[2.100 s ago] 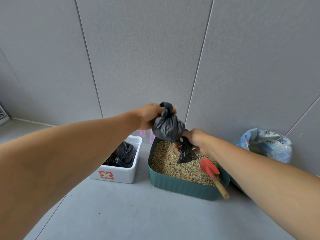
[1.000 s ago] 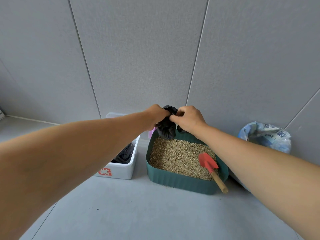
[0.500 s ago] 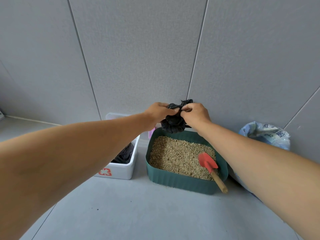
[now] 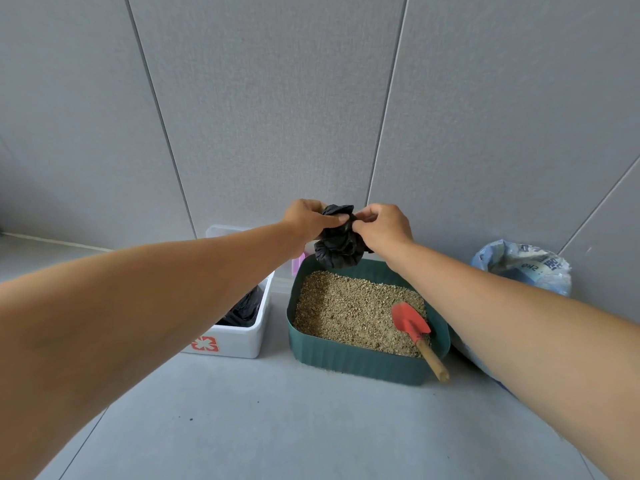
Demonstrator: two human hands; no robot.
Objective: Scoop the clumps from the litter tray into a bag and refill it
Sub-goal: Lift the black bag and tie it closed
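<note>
both hands, left hand [image 4: 306, 220] and right hand [image 4: 382, 226], pinch a crinkly black plastic bag [image 4: 337, 242] bunched over the back rim of the ribbed green litter tray [image 4: 356, 358]; grainy tan litter [image 4: 346, 310], red scoop [image 4: 410, 322] with wooden handle inside.

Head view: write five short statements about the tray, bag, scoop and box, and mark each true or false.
1. The left hand and right hand both grip the black bag above the green tray's far rim. True.
2. The red scoop lies on the floor. False: its blade rests on the litter in the tray, with the handle over the rim.
3. The white box stands left of the tray. True.
4. The white box holds nothing. False: dark plastic lies inside it.
5. A blue-and-white sack sits right of the tray. True.
</note>
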